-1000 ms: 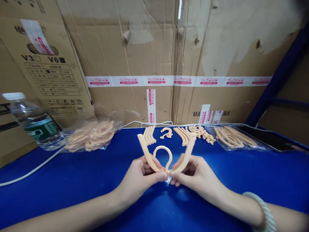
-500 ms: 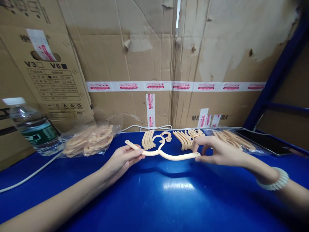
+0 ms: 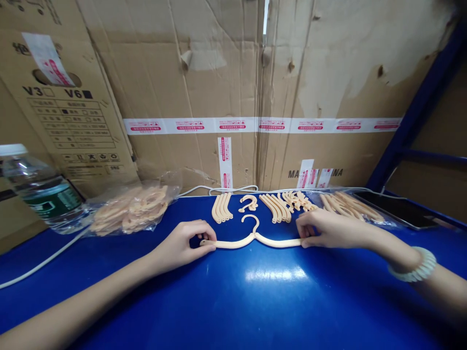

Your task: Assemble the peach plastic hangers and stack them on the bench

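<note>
A beige clothes hanger (image 3: 235,243) lies spread out on the blue table, its two curved arms meeting at a small joint under the hook (image 3: 254,222). The hook points away from me. My left hand (image 3: 188,243) pinches the left arm near its end, whose tip shows past the fingers. At the other side, the thumb and fingers of my right hand (image 3: 321,231) are closed on the end of the right arm. Behind the hanger sit a row of loose hanger arms (image 3: 222,209), a loose hook (image 3: 248,203) and another row of arms (image 3: 274,209).
Beyond my right hand are a heap of small hooks (image 3: 297,200), a bag of hanger arms (image 3: 350,206) and a dark phone (image 3: 397,211). On the left stand a bagged pile of parts (image 3: 127,211) and a water bottle (image 3: 47,194). Cardboard (image 3: 197,87) walls the back.
The hanger has come down to the table, and its left arm, tilted in the hand before, now lies level with the right. My left hand has shifted its grip to the arm's end.
</note>
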Tool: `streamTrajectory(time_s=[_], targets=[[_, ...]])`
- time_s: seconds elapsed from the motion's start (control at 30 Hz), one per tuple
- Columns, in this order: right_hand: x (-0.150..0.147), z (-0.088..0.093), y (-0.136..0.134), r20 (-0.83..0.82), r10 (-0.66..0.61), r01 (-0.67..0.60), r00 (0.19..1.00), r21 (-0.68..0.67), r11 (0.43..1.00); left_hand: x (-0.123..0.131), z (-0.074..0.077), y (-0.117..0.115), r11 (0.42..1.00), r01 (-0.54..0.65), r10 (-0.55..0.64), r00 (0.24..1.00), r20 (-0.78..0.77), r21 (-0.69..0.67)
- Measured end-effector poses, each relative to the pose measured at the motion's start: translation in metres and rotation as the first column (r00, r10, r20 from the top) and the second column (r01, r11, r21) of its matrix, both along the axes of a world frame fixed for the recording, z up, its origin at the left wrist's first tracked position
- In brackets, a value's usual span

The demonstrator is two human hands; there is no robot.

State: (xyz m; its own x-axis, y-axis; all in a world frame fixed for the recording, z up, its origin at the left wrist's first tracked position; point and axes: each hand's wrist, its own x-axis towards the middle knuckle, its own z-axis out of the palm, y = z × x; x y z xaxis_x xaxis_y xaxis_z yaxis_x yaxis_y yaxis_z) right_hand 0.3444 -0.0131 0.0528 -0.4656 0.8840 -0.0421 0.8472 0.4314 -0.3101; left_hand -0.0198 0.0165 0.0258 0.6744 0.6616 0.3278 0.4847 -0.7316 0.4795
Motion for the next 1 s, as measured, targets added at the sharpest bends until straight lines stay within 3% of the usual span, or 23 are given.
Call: streamTrajectory(time_s=[0.2, 0.37, 1.0], targets=[[-0.003, 0.000, 0.002, 0.071, -0.109, 0.109, 0.992, 0.006, 0.994, 0.000, -0.011, 0.004, 0.986, 0.039, -0.042, 0.999, 0.017, 0.161], [-0.006, -0.004, 0.005, 0.118, -0.128, 0.121, 0.985, 0.064, 0.991, -0.001, -0.019, 0.008, 0.967, 0.045, -0.057, 0.998, 0.040, 0.250], [-0.008, -0.003, 0.004, 0.192, -0.171, 0.158, 0.966, 0.085, 0.984, 0.000, -0.022, 0.003, 0.949, -0.058, 0.062, 0.998, -0.003, 0.311]])
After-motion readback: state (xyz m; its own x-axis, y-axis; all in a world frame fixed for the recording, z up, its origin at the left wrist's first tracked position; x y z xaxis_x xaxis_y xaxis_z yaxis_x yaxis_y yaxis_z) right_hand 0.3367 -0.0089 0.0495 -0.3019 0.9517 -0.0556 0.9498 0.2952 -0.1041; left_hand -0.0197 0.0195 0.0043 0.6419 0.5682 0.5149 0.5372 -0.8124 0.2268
